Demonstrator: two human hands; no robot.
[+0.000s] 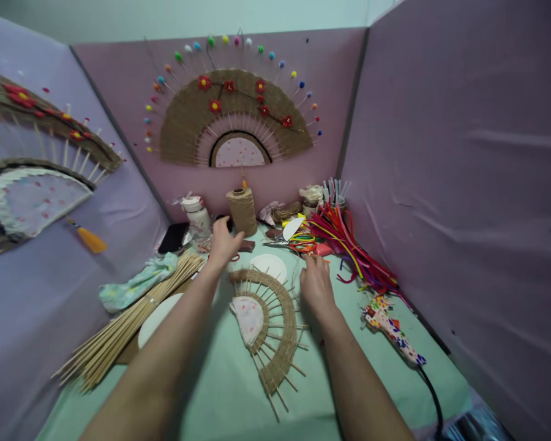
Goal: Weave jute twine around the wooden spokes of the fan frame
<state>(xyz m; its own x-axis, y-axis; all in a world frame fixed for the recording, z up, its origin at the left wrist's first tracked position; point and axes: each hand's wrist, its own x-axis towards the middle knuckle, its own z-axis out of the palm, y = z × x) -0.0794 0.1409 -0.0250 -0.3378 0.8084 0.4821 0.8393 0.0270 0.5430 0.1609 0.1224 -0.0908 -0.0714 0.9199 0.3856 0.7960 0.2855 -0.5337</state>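
On the mint-green table (220, 392): a half-round fan of brown burlap and pale wooden sticks (288, 318) lies between the hands, on the near side of the fingertips.
Fan axis: its long straight edge slants from upper left to lower right.
Left hand (223, 246): fingers bent and parted beside a tall brown twine cone (242, 212); from my remote post, I can't make out any grip.
Right hand (318, 285): nearer the fan, just beside its stick tips, fingers curled downward; any hold is hidden from me.

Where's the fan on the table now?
In the head view, the fan lies centrally on the tablecloth, left of the right hand, the white disc at its far edge.
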